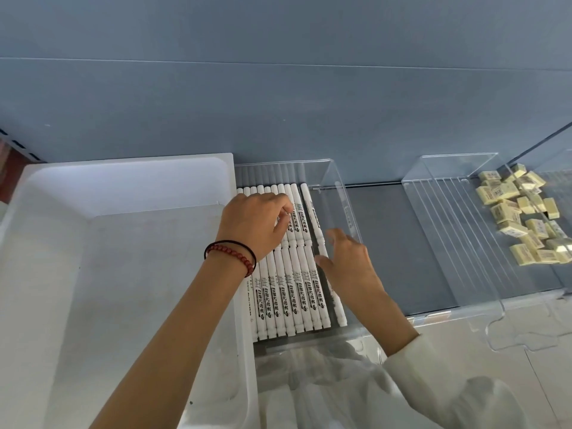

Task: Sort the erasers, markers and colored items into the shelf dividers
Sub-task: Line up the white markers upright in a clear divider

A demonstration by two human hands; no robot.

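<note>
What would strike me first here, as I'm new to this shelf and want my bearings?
Two rows of white markers with black print lie in the clear acrylic divider tray in the middle, the left hand on the far row, the right hand open beside them. A loose heap of pale yellow block erasers lies at far right; a large white plastic bin stands at left.

grey-blue shelf point(380, 243) carries, from left to right: white bin point(123, 168); a row of white markers point(297, 298) lying side by side, just beside the bin; clear divider point(337, 193); bare strip; second clear divider point(448, 218); loose pile of yellow erasers point(520, 212).
</note>
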